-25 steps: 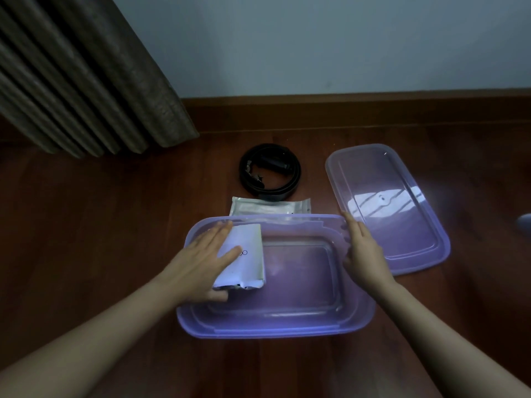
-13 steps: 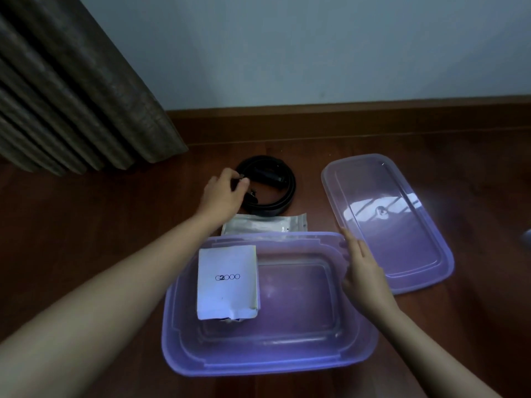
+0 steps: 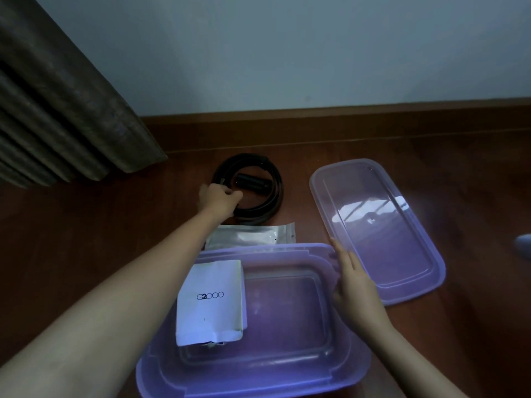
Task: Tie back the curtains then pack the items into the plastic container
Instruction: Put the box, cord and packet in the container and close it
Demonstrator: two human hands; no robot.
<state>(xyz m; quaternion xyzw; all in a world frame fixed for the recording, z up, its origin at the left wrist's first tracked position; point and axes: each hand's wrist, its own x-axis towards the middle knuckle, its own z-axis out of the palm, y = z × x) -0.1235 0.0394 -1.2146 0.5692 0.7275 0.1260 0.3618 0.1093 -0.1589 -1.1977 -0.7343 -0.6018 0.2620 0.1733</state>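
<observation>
Head view, tilted down at the floor. Glimpsed the curtain (image 3: 57,110) hanging well off to the outside of the left arm (tied back or not, could not tell). Found the plastic container (image 3: 258,380) nearest the body, lidless, spanning the gap between both forearms, long axis running left to right. Noted its lid (image 3: 402,254) flat on the floor just outside the right hand (image 3: 355,285). Laid that hand against the container's right rim, fingers straight, gripping nothing.

Saw a white packet (image 3: 211,303) already inside at the left end, beside the left forearm, with the box's bare floor on the side toward the right hand.

Stretched the left hand (image 3: 219,201) far ahead, past the far rim and past a clear pouch (image 3: 253,235) lying just outside it. Curled its fingers round the near-left arc of the coiled black belt (image 3: 267,209), a roughly round loop with no real long axis, well ahead of the container.

Judged the left hand the only one placed for the lift. Likely called for a straight draw back toward the body, over pouch and rim, into the bare right half.
</observation>
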